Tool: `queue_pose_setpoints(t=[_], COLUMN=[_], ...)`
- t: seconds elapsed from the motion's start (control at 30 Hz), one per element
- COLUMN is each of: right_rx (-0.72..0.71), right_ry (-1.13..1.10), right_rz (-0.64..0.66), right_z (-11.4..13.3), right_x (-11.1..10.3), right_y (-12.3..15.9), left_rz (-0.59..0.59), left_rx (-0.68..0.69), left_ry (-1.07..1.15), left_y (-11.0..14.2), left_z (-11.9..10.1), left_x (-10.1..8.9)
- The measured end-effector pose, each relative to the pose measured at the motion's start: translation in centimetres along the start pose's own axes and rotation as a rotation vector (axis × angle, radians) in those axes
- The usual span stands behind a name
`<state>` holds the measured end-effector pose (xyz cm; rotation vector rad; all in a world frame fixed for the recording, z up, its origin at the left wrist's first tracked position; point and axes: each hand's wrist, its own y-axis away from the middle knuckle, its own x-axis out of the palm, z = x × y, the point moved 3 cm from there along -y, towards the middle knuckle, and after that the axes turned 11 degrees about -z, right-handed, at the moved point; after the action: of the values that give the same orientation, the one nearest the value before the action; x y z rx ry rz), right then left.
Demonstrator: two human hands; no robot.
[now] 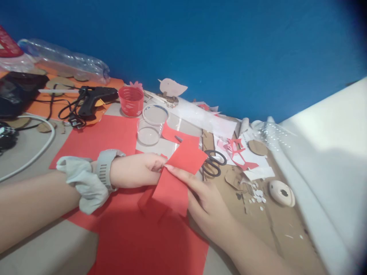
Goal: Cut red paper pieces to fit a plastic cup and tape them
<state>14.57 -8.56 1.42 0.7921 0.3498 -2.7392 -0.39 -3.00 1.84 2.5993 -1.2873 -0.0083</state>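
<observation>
The left hand (140,170), fingers curled nearly closed, pinches the left edge of a bent red paper strip (174,189) raised over a larger red paper sheet (151,244). The strip looks light, mildly stiff and easily creased, best taken by its edges near the bend; the right hand (205,204), loosely closed, grips its right side.

Red paper strip (173,190), bent midway, tilted, held up

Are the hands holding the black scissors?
No, the scissors lie untouched, while the left hand and right hand hold red paper.
</observation>
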Motion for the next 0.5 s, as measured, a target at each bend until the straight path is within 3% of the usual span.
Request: queue_pose_setpoints(t=[0.33, 0.5], right_rx=[-0.003, 0.042], right_ry=[0.054, 0.085], right_rz=[0.017, -0.039], right_z=[0.08, 0.23], right_x=[-0.08, -0.38], right_y=[0.02, -0.35], left_rz=[-0.041, -0.039], left_rx=[-0.057, -0.066], left_ry=[0.239, 0.418], left_y=[-0.14, 0.01], left_z=[0.13, 0.02], left_x=[-0.11, 0.02])
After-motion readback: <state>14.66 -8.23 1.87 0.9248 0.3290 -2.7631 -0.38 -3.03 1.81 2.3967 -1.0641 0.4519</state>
